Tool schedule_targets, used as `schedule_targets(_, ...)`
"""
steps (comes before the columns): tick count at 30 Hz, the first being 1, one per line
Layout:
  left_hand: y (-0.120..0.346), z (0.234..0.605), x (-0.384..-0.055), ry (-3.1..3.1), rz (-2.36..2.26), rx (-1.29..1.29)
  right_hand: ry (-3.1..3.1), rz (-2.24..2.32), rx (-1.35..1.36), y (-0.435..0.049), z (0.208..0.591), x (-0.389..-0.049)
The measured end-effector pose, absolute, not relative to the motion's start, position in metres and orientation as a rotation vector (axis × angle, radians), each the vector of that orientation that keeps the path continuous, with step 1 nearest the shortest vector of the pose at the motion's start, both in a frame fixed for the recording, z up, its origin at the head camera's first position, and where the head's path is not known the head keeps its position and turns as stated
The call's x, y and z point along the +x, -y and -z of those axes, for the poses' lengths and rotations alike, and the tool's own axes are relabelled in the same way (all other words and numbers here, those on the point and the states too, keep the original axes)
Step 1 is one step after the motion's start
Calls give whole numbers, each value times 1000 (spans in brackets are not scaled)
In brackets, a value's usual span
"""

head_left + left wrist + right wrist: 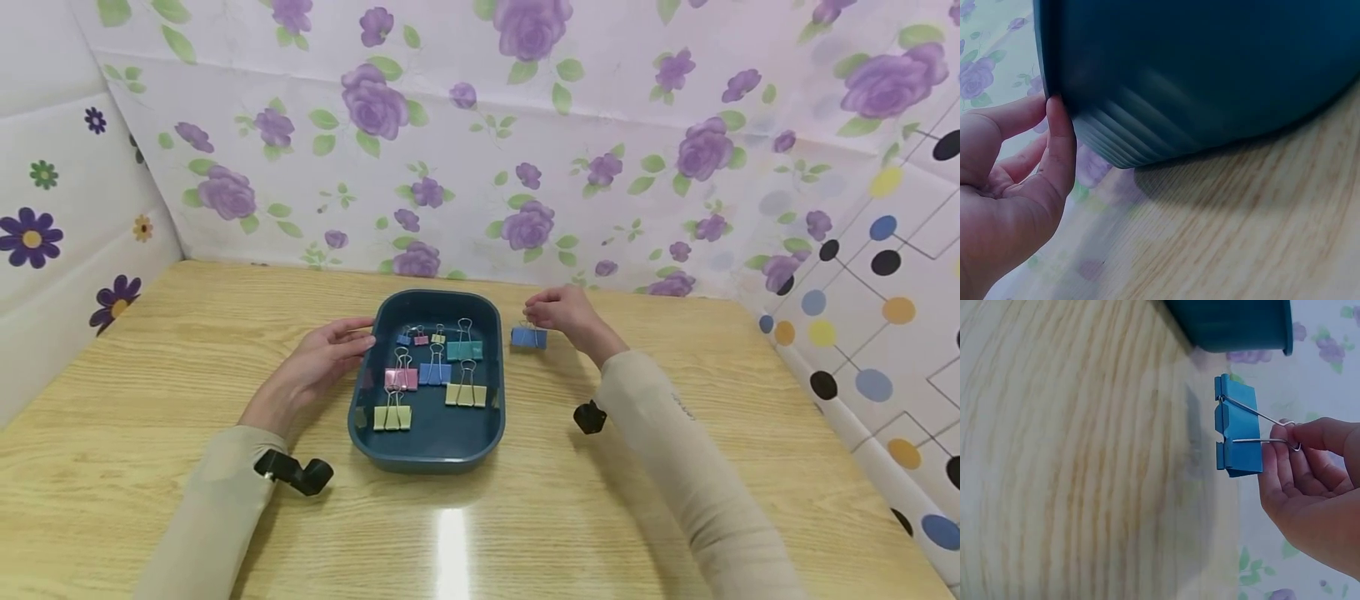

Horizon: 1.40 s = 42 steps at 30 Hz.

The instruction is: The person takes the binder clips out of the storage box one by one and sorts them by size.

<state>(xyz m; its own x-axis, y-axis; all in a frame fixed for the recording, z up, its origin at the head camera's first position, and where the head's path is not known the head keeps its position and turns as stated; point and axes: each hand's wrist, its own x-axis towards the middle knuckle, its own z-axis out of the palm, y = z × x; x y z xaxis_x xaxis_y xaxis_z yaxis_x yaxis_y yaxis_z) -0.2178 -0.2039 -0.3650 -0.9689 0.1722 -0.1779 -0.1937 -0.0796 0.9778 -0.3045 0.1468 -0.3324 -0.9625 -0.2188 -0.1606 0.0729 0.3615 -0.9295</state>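
A dark teal plastic tray [427, 446] with rounded corners sits on the table. My left hand [324, 360] is at its left side, and in the left wrist view thumb and forefinger pinch the tray's rim [1046, 81]. To the right of the tray, my right hand [567, 317] pinches the wire handle of a large blue binder clip [1244, 422], whose body hangs from the fingertips. Inside the tray lie several binder clips: a green one [465, 350], a pink one [401, 380], a blue one [435, 374], a yellow one [466, 395], and some tiny ones.
The wooden table [570, 517] runs back to a wall covered in purple-flowered cloth [450, 142]. A dotted sheet [885, 350] closes off the right side, and a flower-patterned one [67, 192] the left. Black camera mounts [296, 473] are strapped on both wrists.
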Motion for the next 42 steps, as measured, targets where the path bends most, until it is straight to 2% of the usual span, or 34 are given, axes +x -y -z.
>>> schedule_targets(18, 205, 369, -221, -1957, -2139, 3, -2382, 1555, -159, -151, 345, -308)
schedule_targets(42, 204, 367, -219, -1934, -2166, 25, -2435, 1600, -126, -161, 321, -306)
